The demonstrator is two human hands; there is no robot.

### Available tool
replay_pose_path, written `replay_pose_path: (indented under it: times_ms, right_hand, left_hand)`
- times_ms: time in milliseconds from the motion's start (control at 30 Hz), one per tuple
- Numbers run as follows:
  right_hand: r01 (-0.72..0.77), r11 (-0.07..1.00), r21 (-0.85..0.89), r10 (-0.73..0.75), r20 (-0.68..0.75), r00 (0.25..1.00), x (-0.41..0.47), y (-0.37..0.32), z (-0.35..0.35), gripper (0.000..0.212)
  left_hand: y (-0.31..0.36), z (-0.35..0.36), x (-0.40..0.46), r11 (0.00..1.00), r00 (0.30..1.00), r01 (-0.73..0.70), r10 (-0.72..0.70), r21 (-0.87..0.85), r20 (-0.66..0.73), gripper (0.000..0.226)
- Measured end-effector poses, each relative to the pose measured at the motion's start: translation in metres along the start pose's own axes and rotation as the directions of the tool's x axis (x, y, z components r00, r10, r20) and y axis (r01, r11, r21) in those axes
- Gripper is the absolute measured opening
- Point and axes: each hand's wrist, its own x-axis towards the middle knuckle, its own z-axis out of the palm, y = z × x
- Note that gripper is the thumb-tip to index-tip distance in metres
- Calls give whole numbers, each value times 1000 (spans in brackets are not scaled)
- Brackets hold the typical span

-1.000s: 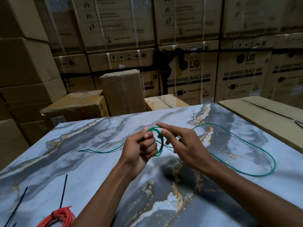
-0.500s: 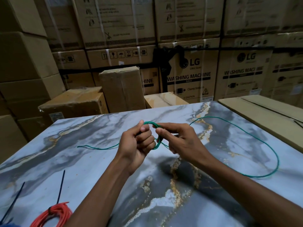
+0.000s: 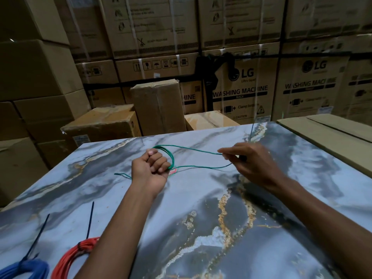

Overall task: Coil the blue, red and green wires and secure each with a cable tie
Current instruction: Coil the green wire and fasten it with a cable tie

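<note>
Green wire [image 3: 193, 151]: light, springy; loops gripped in left hand [image 3: 150, 168], strand pinched by right hand [image 3: 249, 164]; hold at the loops.

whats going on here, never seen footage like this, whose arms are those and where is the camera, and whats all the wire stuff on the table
No machine here: the arms belong to a person wearing a wide-angle camera on the head, so you look forward and down at their own hands. They work at a marble-patterned table in a storeroom stacked with cardboard boxes. The left hand grips a few small loops of green wire. The right hand pinches the wire further along, with a thin dark strip, likely a cable tie, apparently rising from its grasp. At the near left edge lie a red wire coil and a blue wire coil, each already bound with a dark cable tie.
</note>
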Motion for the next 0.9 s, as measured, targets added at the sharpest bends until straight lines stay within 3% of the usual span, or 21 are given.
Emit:
replay_pose_path:
  times_ms: [200, 267, 367, 567, 733, 900]
  right_hand:
    - [152, 983, -102, -110, 332, 937, 1, -34, 10, 28]
    - [216, 973, -80, -175, 356, 918, -3, -47, 17, 29]
    - [265, 964, -21, -248, 294, 923, -7, -61, 22, 23]
    - [223, 970, 96, -233, 113, 966, -4, -67, 21, 20]
    - [162, 981, 103, -160, -27, 987, 1, -57, 14, 23]
    - [76, 982, 175, -56, -113, 992, 4, -46, 8, 18]
  left_hand:
    - [0, 1, 2, 985, 991, -125, 130, 118, -43, 36]
    - [-5, 4, 0, 973, 988, -144, 150, 183, -22, 36]
    - [-16, 10, -4, 956, 989, -147, 145, 255, 25, 36]
    - [-37, 12, -9, 874, 980, -157, 79, 461, 185, 32]
    - [-50, 11, -12, 698, 958, -245, 66, 673, 280, 31]
    - [-56, 11, -18, 594, 939, -270, -11, 758, 343, 36]
